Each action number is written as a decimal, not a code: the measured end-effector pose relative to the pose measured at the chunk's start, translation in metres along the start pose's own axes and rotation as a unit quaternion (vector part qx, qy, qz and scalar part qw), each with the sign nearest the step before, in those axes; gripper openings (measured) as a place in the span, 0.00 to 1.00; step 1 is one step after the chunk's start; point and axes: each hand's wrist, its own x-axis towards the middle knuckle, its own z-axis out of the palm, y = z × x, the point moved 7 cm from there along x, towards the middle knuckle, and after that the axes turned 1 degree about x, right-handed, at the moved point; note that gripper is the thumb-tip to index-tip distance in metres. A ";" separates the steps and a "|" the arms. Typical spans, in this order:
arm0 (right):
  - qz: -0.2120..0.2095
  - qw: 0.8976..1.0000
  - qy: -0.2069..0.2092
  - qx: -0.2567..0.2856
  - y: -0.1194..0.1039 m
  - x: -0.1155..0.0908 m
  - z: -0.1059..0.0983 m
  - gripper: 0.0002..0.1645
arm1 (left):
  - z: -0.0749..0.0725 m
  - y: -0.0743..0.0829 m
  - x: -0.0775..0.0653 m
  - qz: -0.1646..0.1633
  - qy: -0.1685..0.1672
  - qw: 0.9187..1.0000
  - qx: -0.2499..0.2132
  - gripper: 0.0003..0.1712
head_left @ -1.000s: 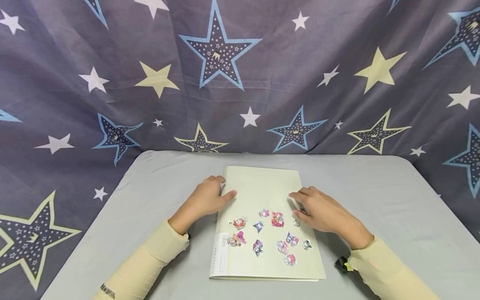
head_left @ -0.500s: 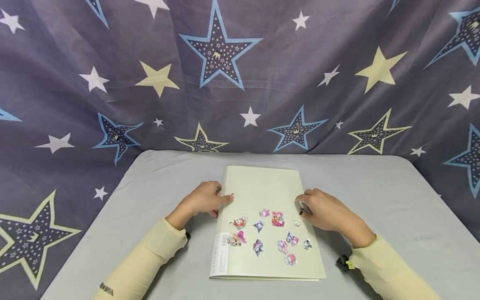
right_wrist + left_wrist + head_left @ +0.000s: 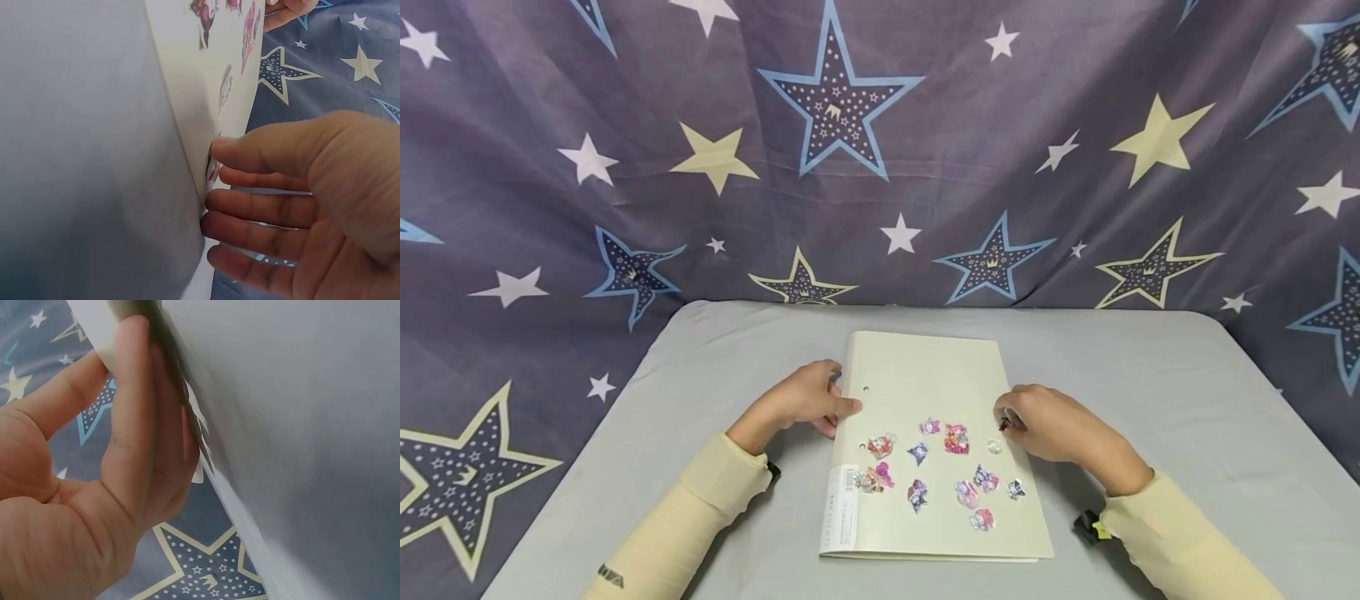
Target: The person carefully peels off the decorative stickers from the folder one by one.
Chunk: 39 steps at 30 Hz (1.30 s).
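A cream folder (image 3: 925, 367) lies closed in the middle of the cloth-covered table, its spine on the left. Small cartoon stickers dot the lower half of its cover. My left hand (image 3: 801, 396) holds the spine side, thumb on the cover; in the left wrist view its fingers (image 3: 131, 412) lie along the spine. At the opposite edge, my right hand (image 3: 1052, 421) holds the folder, thumb over the cover and fingertips at the side. Close under that thumb, in the right wrist view, a dark sticker (image 3: 212, 169) is partly covered by the hand.
A white barcode label (image 3: 842, 508) runs up the lower spine side. Two small round holes show near the cover's left side. Behind the grey table cloth (image 3: 1150, 375) hangs a dark curtain (image 3: 925, 200) printed with stars.
My left hand has slid a little toward me, with its thumb nearer the spine. My right fingers have drawn back from the cover to the right edge. The folder has barely shifted.
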 end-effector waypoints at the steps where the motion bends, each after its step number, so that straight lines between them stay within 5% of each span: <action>1: -0.001 1.000 0.000 -0.001 0.000 0.000 0.000 0.07 | 0.000 0.000 0.000 0.003 -0.002 1.000 -0.003 0.51; 9: -0.013 1.000 -0.006 -0.004 -0.001 -0.002 -0.003 0.10 | 0.002 -0.003 0.005 0.013 -0.057 0.995 -0.080 0.19; 22: -0.008 1.000 -0.015 -0.006 0.002 -0.003 -0.005 0.07 | -0.003 -0.002 0.006 0.017 -0.074 0.987 -0.139 0.27; 39: 0.004 1.000 -0.012 -0.024 0.003 -0.004 -0.006 0.10 | -0.002 -0.001 0.006 0.023 -0.079 0.988 -0.134 0.28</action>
